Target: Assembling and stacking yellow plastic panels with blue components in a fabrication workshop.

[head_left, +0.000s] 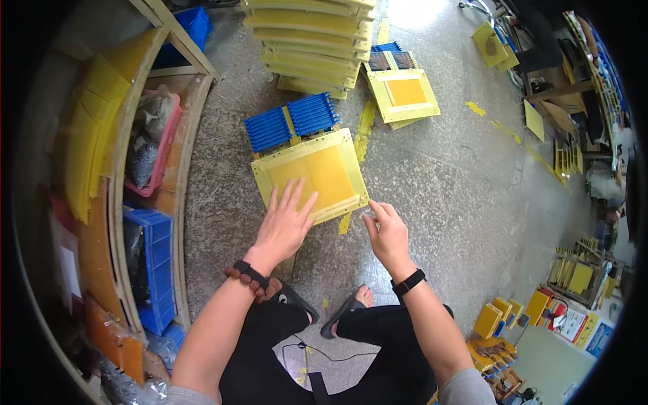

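A pale yellow board (264,184) with a deeper yellow rectangular panel (329,173) in its middle lies in front of me on a stack. Two blue ribbed blocks (312,113) sit at its far edge. My left hand (287,219) rests on the near part of the panel, its fingers spread. A pale strip runs along the board's near edge. At the near right corner is my right hand (389,235), its index fingertip at the corner. Its thumb stands apart from the index finger, and the other fingers are curled. I see nothing held in it.
A tall stack of pale yellow boards (307,42) rises beyond. Right of it lies a smaller board with an orange-yellow center (407,92). A wooden shelf at left holds a pink basket (165,150) and a blue crate (159,260). Yellow parts (496,317) stand at lower right.
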### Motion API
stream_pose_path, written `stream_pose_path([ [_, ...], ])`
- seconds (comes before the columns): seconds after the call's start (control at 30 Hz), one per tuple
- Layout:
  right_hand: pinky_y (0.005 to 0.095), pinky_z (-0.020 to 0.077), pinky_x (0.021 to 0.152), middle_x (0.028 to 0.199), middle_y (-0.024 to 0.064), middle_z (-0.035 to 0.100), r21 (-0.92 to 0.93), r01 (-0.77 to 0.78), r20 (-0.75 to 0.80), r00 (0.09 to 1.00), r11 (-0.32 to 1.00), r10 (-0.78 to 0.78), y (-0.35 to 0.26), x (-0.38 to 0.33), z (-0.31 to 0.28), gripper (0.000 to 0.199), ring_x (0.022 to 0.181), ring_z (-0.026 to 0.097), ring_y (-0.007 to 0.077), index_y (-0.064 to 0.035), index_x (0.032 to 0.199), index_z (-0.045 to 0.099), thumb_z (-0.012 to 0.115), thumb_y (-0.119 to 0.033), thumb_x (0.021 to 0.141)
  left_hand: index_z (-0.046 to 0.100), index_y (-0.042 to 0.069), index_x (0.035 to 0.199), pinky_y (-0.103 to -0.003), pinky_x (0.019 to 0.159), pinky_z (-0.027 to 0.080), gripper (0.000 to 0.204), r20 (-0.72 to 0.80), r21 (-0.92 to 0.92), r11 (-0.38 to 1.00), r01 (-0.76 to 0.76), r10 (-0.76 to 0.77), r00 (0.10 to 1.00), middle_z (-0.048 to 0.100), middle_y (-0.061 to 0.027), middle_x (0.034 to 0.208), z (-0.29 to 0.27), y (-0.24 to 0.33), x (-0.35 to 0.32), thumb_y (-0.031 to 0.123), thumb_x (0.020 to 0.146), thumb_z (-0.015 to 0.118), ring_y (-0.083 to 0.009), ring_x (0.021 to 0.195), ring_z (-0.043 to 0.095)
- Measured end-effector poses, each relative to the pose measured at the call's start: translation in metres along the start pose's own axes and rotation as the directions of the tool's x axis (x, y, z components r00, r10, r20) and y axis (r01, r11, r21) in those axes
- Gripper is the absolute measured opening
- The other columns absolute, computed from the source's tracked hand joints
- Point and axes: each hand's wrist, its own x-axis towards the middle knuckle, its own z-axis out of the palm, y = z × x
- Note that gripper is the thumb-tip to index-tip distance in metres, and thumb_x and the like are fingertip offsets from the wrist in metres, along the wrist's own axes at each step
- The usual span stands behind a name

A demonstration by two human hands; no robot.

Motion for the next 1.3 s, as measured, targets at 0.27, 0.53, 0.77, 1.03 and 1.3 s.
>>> stream_pose_path([
  [0.27, 0.0405, 0.0529, 0.064, 0.093, 0.0092, 0.063, -0.136, 0.064, -0.153, 0.985, 0.989, -0.085, 0.043, 0.022, 0.07, 0.021, 0.076, 0.065, 0.032, -0.0052, 0.105, 0.066, 0.068, -0.016, 0.087, 0.055, 0.011, 0.136, -0.054, 0.113, 0.028, 0.047, -0.016, 0.073, 0.997, -0.03, 0.031, 0.999, 0.037, -0.021, 0.15, 0.051, -0.026, 0.023, 0.028, 0.092, 0.06, -0.0369, 0.139, 0.034],
  [0.53, 0.0391, 0.0533, 0.06, 0.081, 0.0136, 0.058, -0.322, 0.119, 0.008, 0.992, 0.939, -0.123, 0.041, 0.035, 0.067, 0.009, 0.071, 0.065, 0.031, -0.0013, 0.085, 0.057, 0.057, -0.009, 0.089, 0.058, 0.016, 0.134, -0.05, 0.111, 0.031, 0.044, -0.053, 0.102, 0.993, -0.051, 0.056, 0.997, 0.04, -0.0164, 0.149, 0.049, -0.027, 0.021, 0.025, 0.091, 0.061, -0.0324, 0.136, 0.039],
  [0.77, 0.0419, 0.0549, 0.057, 0.076, 0.0165, 0.057, -0.551, 0.3, 0.246, 0.95, 0.779, -0.192, 0.019, 0.031, 0.06, 0.012, 0.066, 0.066, 0.0332, 0.0014, 0.087, 0.054, 0.055, -0.01, 0.086, 0.055, 0.017, 0.138, -0.05, 0.113, 0.029, 0.044, -0.008, 0.056, 0.997, -0.044, 0.045, 0.999, 0.035, -0.0167, 0.153, 0.054, -0.031, 0.019, 0.022, 0.094, 0.056, -0.0353, 0.139, 0.034],
  [1.03, 0.047, 0.0521, 0.059, 0.083, 0.0194, 0.059, 0.45, 0.196, 0.591, 0.666, 0.871, -0.455, -0.082, -0.086, 0.06, 0.008, 0.071, 0.064, 0.0405, -0.0021, 0.094, 0.054, 0.055, -0.007, 0.087, 0.051, 0.015, 0.143, -0.051, 0.116, 0.021, 0.045, 0.253, -0.145, 0.989, 0.012, 0.025, 0.967, 0.024, -0.0166, 0.16, 0.049, -0.055, 0.035, 0.025, 0.099, 0.045, -0.0363, 0.145, 0.024],
  [1.3, 0.0448, 0.0516, 0.074, 0.089, 0.0181, 0.058, 0.759, -0.229, 0.598, -0.125, 0.61, -0.791, -0.109, -0.115, 0.028, 0.018, 0.085, 0.062, 0.0376, -0.0022, 0.102, 0.054, 0.049, -0.019, 0.1, 0.044, 0.01, 0.146, -0.049, 0.118, 0.019, 0.048, 0.311, -0.223, 0.974, 0.052, 0.021, 0.95, 0.021, -0.0157, 0.161, 0.041, -0.062, 0.035, 0.027, 0.101, 0.042, -0.0354, 0.147, 0.019],
])
